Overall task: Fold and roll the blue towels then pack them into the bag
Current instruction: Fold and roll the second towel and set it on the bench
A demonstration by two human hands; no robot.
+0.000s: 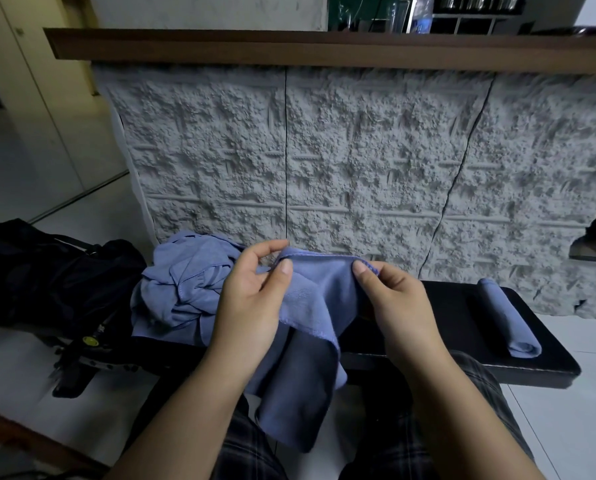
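Here, left hand (pixel 255 299) and right hand (pixel 393 299) pinching blue towel (pixel 320 289) edge, above bench (pixel 445 341)

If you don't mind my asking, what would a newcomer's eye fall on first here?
The blue towel hanging at centre, its top edge pinched by the left hand and right hand. Then the crumpled towel pile on the black bench, and one rolled towel at its right end.

Dim, cool indoor light; wide-angle bending and blur at the edges.
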